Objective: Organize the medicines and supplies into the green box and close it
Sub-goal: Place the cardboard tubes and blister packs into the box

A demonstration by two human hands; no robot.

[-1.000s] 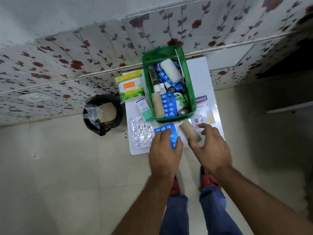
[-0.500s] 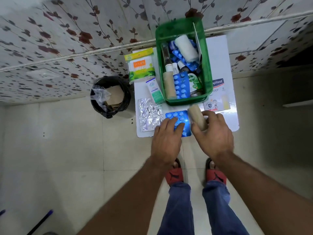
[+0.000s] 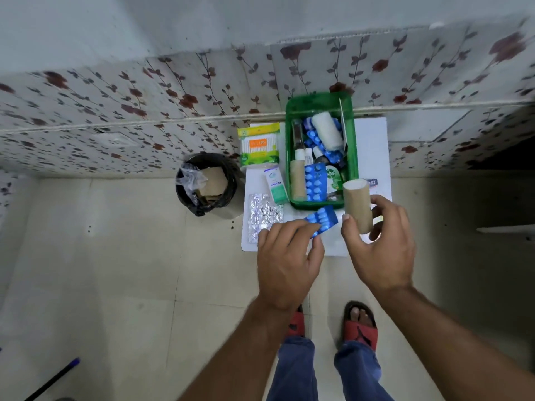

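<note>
The green box (image 3: pixel 289 134) stands open on a small white table (image 3: pixel 373 146) against the wall, filled with blue pill strips, a white bandage roll (image 3: pixel 327 130), bottles and a tan roll. My left hand (image 3: pixel 286 256) pinches a blue pill strip (image 3: pixel 322 219) lifted off the table. My right hand (image 3: pixel 379 244) holds a tan bandage roll (image 3: pixel 357 205) upright, just in front of the box's near right corner. A silver pill strip (image 3: pixel 262 214), a small white-green carton (image 3: pixel 275 186) and a cotton-bud pack (image 3: pixel 258 146) lie left of the box.
A black bin (image 3: pixel 207 183) with cardboard inside stands on the floor left of the table. A plaster box (image 3: pixel 372 182) peeks out behind the tan roll. My feet in red sandals are below the table's near edge. A dark pen lies bottom left.
Both hands have risen off the table: the left picked up the blue pill strip, the right lifted the tan roll toward the box.
</note>
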